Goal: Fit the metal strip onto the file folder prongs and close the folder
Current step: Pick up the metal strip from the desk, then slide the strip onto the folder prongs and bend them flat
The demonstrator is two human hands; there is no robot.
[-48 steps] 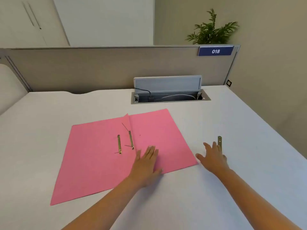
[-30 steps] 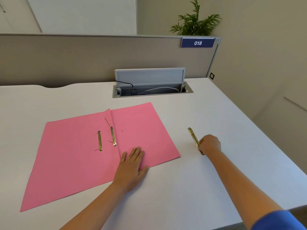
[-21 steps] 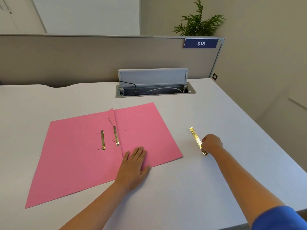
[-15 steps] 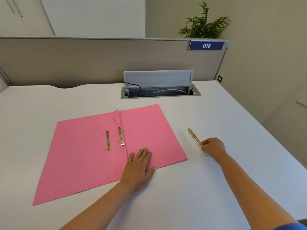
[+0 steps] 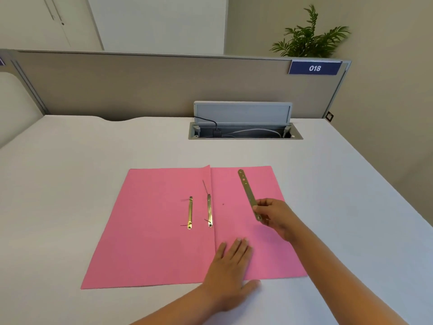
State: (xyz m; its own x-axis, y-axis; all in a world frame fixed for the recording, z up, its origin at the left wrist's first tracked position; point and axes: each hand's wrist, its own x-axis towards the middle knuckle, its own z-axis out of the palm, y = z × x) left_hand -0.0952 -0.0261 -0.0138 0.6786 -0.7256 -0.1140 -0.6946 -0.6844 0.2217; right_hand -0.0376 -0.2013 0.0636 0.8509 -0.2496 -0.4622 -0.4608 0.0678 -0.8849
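Observation:
A pink file folder lies open and flat on the white desk. Two brass bars sit by its spine: one on the left leaf and one right at the fold, each with thin prongs sticking out. My right hand pinches the near end of a long brass metal strip and holds it above the right leaf, its far end pointing away. My left hand rests flat, fingers apart, on the folder's near edge by the spine.
The white desk runs wide around the folder. A cable box with its lid raised sits in the desk at the back. A beige partition with a sign reading 018 closes off the far side; a plant stands behind it.
My right hand took the metal strip off the desk to the right of the folder and carried it left over the right leaf. My left hand stayed pressed on the folder.

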